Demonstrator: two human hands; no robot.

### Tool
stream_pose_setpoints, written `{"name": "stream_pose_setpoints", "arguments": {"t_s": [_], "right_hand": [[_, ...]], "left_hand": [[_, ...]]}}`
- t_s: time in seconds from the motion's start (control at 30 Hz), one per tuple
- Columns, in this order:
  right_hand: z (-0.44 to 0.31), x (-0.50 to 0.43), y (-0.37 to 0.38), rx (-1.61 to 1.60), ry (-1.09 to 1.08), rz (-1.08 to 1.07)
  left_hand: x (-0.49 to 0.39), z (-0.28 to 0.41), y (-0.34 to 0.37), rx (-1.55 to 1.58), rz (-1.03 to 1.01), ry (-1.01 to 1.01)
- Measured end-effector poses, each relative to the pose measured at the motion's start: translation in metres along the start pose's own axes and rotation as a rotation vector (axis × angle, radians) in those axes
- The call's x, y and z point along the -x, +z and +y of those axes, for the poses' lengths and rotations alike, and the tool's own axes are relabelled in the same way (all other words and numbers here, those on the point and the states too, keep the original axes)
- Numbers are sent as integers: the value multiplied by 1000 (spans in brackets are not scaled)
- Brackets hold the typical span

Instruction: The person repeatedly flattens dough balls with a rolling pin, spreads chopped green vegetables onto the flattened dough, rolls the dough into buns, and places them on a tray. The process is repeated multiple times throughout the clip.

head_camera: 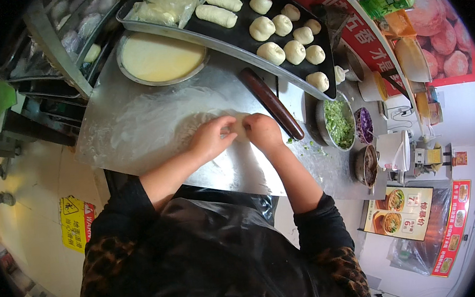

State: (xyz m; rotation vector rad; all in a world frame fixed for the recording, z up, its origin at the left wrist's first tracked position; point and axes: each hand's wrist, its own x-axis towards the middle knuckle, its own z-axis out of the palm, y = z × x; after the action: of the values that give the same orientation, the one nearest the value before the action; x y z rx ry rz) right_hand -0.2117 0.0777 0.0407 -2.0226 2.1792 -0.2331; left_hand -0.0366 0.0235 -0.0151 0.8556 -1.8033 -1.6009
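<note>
Both my hands are at a piece of pale dough (pixel 241 127) above the floured metal worktop (pixel 151 113). My left hand (pixel 215 137) is at its left side, thumb and fingers curved around that edge. On the other side my right hand (pixel 262 130) grips the dough with bent fingers; the fingertips are partly hidden. A dark wooden rolling pin (pixel 274 106) lies slantwise just beyond my right hand. Farther off, a black baking tray (pixel 246 43) bears several round dough balls (pixel 271 53) and several rolled dough pieces (pixel 216 16).
A metal basin of pale yellow liquid (pixel 162 57) stands beyond my left hand. To the right are a bowl of chopped greens (pixel 338 124), a bowl of shredded purple vegetable (pixel 363 126), a pot of dark contents (pixel 366 166) and a white bucket (pixel 393 151). Racked trays stand at the left.
</note>
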Motion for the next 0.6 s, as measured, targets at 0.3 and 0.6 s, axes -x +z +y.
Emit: {"name": "stream_pose_setpoints", "arguments": {"t_s": [0.3, 0.6], "right_hand": [[-19, 19, -25, 102, -38, 228], [1, -17, -36, -528, 230, -100]], "left_hand": [[14, 7, -43, -22, 123, 51], [35, 9, -80, -15, 93, 106]]}}
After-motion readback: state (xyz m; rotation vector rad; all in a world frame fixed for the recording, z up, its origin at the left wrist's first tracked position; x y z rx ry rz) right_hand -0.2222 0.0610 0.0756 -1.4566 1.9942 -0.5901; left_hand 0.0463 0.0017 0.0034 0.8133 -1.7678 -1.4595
